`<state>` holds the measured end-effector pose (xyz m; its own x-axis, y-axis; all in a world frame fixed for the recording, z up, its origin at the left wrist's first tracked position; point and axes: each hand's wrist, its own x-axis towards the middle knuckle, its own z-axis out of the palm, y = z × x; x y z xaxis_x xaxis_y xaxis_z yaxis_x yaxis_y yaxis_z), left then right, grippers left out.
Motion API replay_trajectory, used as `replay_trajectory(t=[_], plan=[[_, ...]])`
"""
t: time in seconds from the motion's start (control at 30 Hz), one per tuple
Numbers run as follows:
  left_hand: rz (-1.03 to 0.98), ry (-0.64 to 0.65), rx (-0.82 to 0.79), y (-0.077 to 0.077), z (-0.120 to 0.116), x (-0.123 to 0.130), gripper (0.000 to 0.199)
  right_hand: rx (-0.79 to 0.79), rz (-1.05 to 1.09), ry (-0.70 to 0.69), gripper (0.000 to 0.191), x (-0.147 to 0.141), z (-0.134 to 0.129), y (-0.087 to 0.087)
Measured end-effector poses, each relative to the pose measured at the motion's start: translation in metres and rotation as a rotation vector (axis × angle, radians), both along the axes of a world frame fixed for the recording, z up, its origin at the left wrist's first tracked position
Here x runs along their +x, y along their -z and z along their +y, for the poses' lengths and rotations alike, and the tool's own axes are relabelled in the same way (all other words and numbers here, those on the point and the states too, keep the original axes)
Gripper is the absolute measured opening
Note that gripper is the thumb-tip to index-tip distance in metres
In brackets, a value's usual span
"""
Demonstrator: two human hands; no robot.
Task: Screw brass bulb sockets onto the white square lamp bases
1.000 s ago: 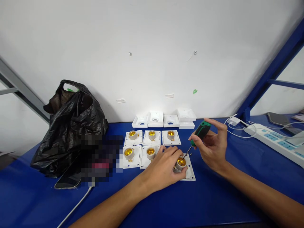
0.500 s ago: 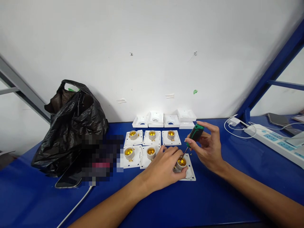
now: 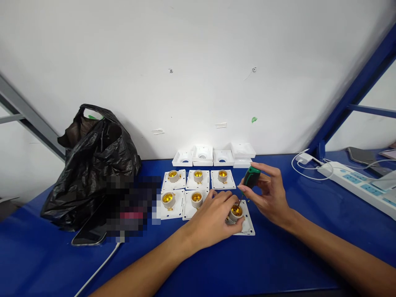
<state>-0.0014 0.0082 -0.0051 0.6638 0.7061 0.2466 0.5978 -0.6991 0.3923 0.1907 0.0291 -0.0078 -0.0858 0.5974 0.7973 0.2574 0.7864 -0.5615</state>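
Observation:
My left hand is closed around the rim of a round lamp socket with a brass-coloured inside, pressing it against its square white base plate. Between the thumb and fingers of my right hand is a green and black screwdriver. Its shaft points down into the socket, and the tip is too small to make out. Behind and left of my left hand, several more lamp sockets sit on white plates in two rows. One of these is partly covered by my hand.
White square covers with round holes stand along the wall. A black plastic bag and a phone with a white cable lie left. On the right are a white power strip and a charger.
The screwdriver handle has shifted a little left and down and stands more upright, with my right hand moving along. My left hand and the socket stay in place.

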Motion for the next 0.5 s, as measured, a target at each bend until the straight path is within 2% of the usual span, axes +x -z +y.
replay_trajectory(t=[0.5], plan=[[-0.001,-0.013,-0.01,-0.003,-0.0015,-0.0001,0.018,0.025,-0.026,-0.088,0.063,0.0019,0.0015,0.003]])
